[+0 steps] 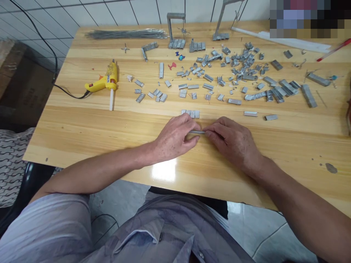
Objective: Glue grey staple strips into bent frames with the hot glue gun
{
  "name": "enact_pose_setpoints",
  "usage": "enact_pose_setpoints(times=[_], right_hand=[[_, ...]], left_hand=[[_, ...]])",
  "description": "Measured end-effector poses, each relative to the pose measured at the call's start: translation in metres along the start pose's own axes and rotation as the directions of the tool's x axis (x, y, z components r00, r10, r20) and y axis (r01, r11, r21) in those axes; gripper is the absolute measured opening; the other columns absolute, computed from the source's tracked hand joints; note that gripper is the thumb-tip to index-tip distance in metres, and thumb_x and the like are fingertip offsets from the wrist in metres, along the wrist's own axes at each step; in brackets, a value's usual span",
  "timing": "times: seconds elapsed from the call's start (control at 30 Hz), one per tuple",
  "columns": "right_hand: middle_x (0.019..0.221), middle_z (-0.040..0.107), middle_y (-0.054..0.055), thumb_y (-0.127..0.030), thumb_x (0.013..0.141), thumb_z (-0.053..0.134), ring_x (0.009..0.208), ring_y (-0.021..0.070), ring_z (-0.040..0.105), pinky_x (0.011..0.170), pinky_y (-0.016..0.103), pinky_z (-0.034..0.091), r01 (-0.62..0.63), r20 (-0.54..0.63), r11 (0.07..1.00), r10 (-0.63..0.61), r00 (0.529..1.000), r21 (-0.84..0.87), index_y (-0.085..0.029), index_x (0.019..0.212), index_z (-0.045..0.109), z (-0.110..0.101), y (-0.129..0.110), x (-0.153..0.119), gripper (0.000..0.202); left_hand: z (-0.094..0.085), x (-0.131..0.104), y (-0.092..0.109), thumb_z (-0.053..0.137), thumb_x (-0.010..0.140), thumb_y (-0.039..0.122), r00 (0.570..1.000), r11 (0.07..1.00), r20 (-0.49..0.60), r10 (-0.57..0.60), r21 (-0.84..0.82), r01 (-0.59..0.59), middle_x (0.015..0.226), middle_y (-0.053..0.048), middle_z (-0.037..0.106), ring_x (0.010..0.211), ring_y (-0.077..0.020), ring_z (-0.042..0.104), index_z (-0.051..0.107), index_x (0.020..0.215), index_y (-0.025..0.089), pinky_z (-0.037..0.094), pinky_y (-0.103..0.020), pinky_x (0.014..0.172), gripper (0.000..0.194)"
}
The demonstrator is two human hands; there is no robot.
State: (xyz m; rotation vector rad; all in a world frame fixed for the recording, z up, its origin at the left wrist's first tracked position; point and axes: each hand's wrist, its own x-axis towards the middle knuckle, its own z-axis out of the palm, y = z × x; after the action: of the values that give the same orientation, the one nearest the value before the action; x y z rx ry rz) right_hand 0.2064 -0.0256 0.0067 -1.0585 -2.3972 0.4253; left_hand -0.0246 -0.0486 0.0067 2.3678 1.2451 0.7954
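Observation:
A thin grey strip of staples (197, 132) lies level between my hands, low over the wooden table. My left hand (175, 136) has its thumb and forefinger closed at the left end, which the fingers partly hide. At the other end, my right hand (233, 140) pinches the strip between thumb and fingers. Just beyond my left fingertips sits a short block of staple pieces (194, 114) side by side, partly covered by that hand. Two more staple strips, one (250, 114) and another (271, 117), rest beyond my right hand.
A yellow glue gun (105, 82) with its cord lies at left. Many grey staple pieces (246, 60) litter the table's far half. Two upright metal frames, one (175, 31) and another (221, 22), stand near the tiled wall beside a bundle of wires (127, 34). A red pen (333, 50) lies far right.

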Motion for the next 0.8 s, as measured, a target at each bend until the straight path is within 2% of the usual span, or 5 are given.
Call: enact_pose_setpoints(times=[0.2, 0.33, 0.57, 0.7, 0.8], right_hand=[[0.093, 0.071, 0.007, -0.029, 0.106, 0.052, 0.084, 0.0207, 0.069, 0.069, 0.031, 0.05, -0.024, 0.035, 1.0, 0.025, 0.999, -0.011, -0.024, 0.102, 0.075, -0.0011, 0.0009, 0.0017, 0.024], [0.094, 0.072, 0.007, -0.029, 0.106, 0.052, 0.084, 0.0211, 0.069, 0.069, 0.032, 0.05, -0.041, 0.016, 0.999, 0.041, 0.999, -0.016, -0.024, 0.102, 0.075, -0.0011, 0.0002, 0.0026, 0.024], [0.1, 0.071, 0.008, -0.028, 0.102, 0.057, 0.087, 0.0211, 0.068, 0.071, 0.032, 0.053, -0.045, -0.008, 0.999, 0.045, 0.999, 0.013, -0.022, 0.106, 0.073, -0.002, -0.0009, 0.0021, 0.018], [0.101, 0.071, 0.008, -0.027, 0.098, 0.061, 0.079, 0.0195, 0.066, 0.066, 0.032, 0.051, -0.038, 0.003, 0.999, 0.038, 0.999, 0.0, -0.022, 0.107, 0.072, -0.0035, -0.0017, 0.0012, 0.015], [0.101, 0.071, 0.009, -0.025, 0.097, 0.06, 0.08, 0.0204, 0.066, 0.064, 0.032, 0.05, -0.039, 0.003, 0.999, 0.039, 0.999, -0.024, -0.022, 0.107, 0.072, -0.0034, -0.0017, 0.0006, 0.016]], left_hand=[[-0.0003, -0.0002, -0.0006, 0.064, 0.091, 0.014, 1.0, 1.0, -0.006, -0.012, -0.003, 0.012, 0.096, -0.005, 0.064, 0.091, -0.0192, 0.062, 0.065, 0.105, 0.019, 0.053, -0.033, 0.082, 0.015], [-0.0005, -0.0001, -0.0005, 0.065, 0.091, 0.014, 1.0, 1.0, -0.008, -0.008, -0.012, 0.008, 0.098, -0.006, 0.063, 0.094, -0.0198, 0.063, 0.064, 0.107, 0.019, 0.054, -0.034, 0.082, 0.016], [-0.0024, -0.0001, 0.0019, 0.064, 0.092, 0.011, 0.999, 0.998, -0.022, -0.024, -0.058, 0.023, 0.103, -0.007, 0.062, 0.095, -0.0185, 0.063, 0.066, 0.108, 0.016, 0.054, -0.031, 0.077, 0.017], [-0.0025, -0.0004, 0.0014, 0.064, 0.092, 0.012, 0.999, 0.998, -0.019, -0.03, -0.058, 0.029, 0.104, -0.007, 0.062, 0.095, -0.0184, 0.062, 0.066, 0.109, 0.018, 0.053, -0.03, 0.075, 0.018], [-0.0017, -0.0003, 0.0006, 0.063, 0.093, 0.013, 0.999, 0.998, -0.011, -0.036, -0.045, 0.036, 0.104, -0.007, 0.062, 0.095, -0.0186, 0.062, 0.065, 0.11, 0.019, 0.053, -0.03, 0.074, 0.018]])
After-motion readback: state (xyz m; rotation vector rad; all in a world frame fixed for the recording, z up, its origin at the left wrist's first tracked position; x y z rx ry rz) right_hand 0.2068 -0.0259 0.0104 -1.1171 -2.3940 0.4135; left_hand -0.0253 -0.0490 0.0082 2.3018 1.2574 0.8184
